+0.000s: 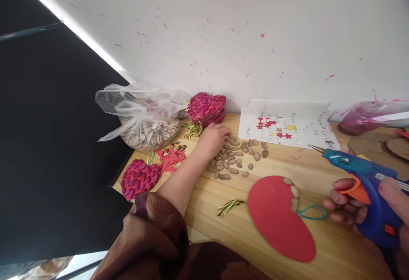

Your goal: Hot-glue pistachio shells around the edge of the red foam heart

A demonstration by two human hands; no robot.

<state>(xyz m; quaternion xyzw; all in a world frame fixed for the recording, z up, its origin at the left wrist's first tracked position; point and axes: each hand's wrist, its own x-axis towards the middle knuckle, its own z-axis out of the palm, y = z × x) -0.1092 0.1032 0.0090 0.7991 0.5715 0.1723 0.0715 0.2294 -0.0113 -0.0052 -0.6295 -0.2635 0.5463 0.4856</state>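
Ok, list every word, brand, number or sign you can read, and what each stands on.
No text is legible.
White paper sheet: rows of dark marks resembling writing, too small and blurred to read.
Hot glue gun: pale label, print too small to read.

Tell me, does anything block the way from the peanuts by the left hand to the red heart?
Nothing visible does. The left hand is at the loose peanuts, with only wooden tabletop between them and the red heart; the right hand holds a glue gun off to one side.
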